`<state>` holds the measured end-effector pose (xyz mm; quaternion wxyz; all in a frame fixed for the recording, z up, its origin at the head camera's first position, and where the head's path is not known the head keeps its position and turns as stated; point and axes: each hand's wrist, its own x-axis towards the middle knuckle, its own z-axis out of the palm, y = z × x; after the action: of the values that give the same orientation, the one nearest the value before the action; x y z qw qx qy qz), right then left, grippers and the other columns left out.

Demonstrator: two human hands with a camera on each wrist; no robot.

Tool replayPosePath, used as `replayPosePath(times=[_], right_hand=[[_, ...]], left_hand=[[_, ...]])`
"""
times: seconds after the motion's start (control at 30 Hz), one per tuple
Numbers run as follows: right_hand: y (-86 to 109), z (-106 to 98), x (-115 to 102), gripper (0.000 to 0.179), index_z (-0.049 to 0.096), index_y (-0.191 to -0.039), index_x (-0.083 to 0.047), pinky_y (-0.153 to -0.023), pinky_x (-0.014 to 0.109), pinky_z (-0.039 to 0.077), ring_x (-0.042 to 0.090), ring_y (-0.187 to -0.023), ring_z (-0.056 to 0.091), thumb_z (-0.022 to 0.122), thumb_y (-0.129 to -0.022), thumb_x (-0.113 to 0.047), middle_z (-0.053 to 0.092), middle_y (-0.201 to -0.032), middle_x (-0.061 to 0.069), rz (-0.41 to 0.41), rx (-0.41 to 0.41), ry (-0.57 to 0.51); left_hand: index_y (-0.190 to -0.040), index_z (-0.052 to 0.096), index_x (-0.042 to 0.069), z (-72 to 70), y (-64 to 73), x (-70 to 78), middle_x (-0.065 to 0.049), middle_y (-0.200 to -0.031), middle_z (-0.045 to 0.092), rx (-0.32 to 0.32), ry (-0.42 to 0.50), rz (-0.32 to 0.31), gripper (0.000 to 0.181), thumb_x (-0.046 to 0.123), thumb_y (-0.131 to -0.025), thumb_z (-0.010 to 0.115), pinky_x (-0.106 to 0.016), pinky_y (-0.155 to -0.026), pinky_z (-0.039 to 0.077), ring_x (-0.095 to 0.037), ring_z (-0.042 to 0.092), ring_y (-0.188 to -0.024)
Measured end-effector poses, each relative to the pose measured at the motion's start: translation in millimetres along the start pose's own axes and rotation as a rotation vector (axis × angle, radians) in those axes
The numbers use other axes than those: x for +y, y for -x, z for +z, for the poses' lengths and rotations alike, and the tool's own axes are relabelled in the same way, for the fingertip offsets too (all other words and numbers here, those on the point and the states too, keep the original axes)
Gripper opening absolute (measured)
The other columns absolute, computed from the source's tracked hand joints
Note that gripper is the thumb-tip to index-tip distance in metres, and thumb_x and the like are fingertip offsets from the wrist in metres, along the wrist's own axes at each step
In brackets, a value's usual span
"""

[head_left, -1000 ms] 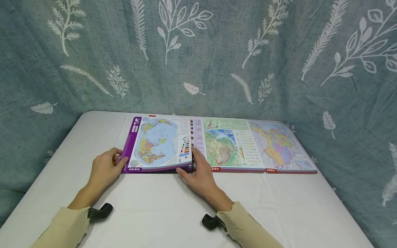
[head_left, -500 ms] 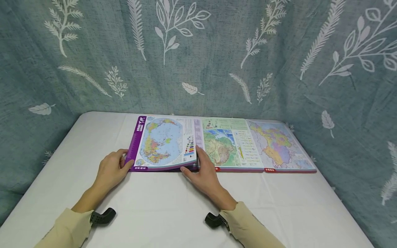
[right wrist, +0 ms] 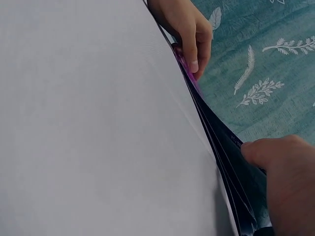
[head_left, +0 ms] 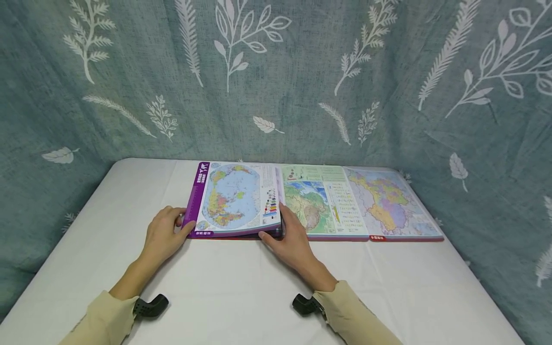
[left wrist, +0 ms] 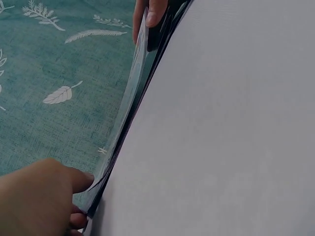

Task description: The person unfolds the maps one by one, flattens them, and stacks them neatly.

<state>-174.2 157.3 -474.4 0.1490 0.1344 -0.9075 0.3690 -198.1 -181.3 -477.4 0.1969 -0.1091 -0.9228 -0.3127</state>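
Observation:
A world map (head_left: 235, 196) with a purple left border lies at the left of the row in the head view, its near right corner raised a little above what lies beneath. My left hand (head_left: 166, 235) pinches its left edge near the front corner, thumb on top. At the opposite side, my right hand (head_left: 292, 244) grips the near right corner, with the thumb at the front edge and the fingers along the right edge. Dark gaps between layered sheets (right wrist: 221, 157) show beside the right thumb in the right wrist view. The left fingers are partly hidden under the edge.
Right of the world map lies a green relief map (head_left: 306, 206), and beyond it a coloured political map (head_left: 388, 201) with a red label. All rest on a white-covered table (head_left: 233, 292). A blue-green curtain (head_left: 276, 72) with white leaf prints hangs behind.
Both hands have shifted the world map to the right. It now covers most of the lilac strip that showed beside the green relief map. The other two maps have stayed put.

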Motion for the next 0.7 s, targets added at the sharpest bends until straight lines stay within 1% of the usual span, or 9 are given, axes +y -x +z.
replayPosePath(times=[0.2,0.37,0.43,0.57,0.63,0.7], right_hand=[[0.2,-6,14,0.091,0.041,-0.16,-0.003,-0.114,0.059,0.041,0.037,-0.144,0.048,0.081,-0.088,-0.042,0.049,-0.16,0.016,0.004,-0.001,0.017],[0.2,-10,21,0.088,0.044,-0.158,-0.002,-0.113,0.058,0.042,0.037,-0.141,0.051,0.082,-0.088,-0.04,0.052,-0.158,0.017,-0.031,-0.007,0.027],[-0.5,-10,22,0.088,0.044,-0.158,-0.002,-0.112,0.058,0.043,0.037,-0.14,0.052,0.082,-0.088,-0.04,0.052,-0.157,0.017,-0.042,-0.013,0.029],[-2.5,-13,21,0.087,0.044,-0.158,-0.005,-0.114,0.058,0.042,0.036,-0.141,0.051,0.081,-0.089,-0.041,0.052,-0.157,0.015,-0.032,-0.035,0.027],[-3.2,-14,22,0.087,0.044,-0.159,-0.006,-0.117,0.058,0.039,0.035,-0.143,0.05,0.081,-0.089,-0.041,0.052,-0.157,0.015,-0.03,-0.045,0.02],[-2.7,-14,23,0.086,0.044,-0.158,-0.006,-0.117,0.058,0.039,0.036,-0.144,0.049,0.082,-0.089,-0.04,0.052,-0.157,0.015,-0.028,-0.05,0.018]], left_hand=[[-0.116,0.073,-0.008,12.7,-4.6,6.2,-0.009,-0.082,0.055,0.028,0.011,-0.019,0.034,0.016,-0.092,0.079,-0.034,-0.067,0.034,-0.021,0.044,-0.076],[-0.11,0.074,-0.008,22.4,-7.5,10.8,-0.009,-0.082,0.056,0.075,0.011,-0.051,0.028,0.013,-0.091,0.077,-0.035,-0.067,0.035,-0.021,0.045,-0.074],[-0.108,0.074,-0.008,24.4,-8.4,12.1,-0.009,-0.081,0.056,0.098,0.01,-0.061,0.026,0.012,-0.091,0.077,-0.035,-0.067,0.036,-0.021,0.046,-0.074],[-0.105,0.075,-0.008,25.0,-9.8,15.0,-0.01,-0.079,0.057,0.134,0.01,-0.082,0.023,0.009,-0.09,0.077,-0.035,-0.066,0.036,-0.022,0.046,-0.071],[-0.104,0.075,-0.009,24.9,-10.0,17.0,-0.01,-0.078,0.057,0.144,0.011,-0.096,0.022,0.008,-0.09,0.076,-0.035,-0.065,0.036,-0.022,0.046,-0.07],[-0.103,0.075,-0.009,26.0,-9.3,18.5,-0.01,-0.078,0.057,0.147,0.016,-0.106,0.021,0.007,-0.09,0.075,-0.034,-0.065,0.036,-0.022,0.046,-0.069]])
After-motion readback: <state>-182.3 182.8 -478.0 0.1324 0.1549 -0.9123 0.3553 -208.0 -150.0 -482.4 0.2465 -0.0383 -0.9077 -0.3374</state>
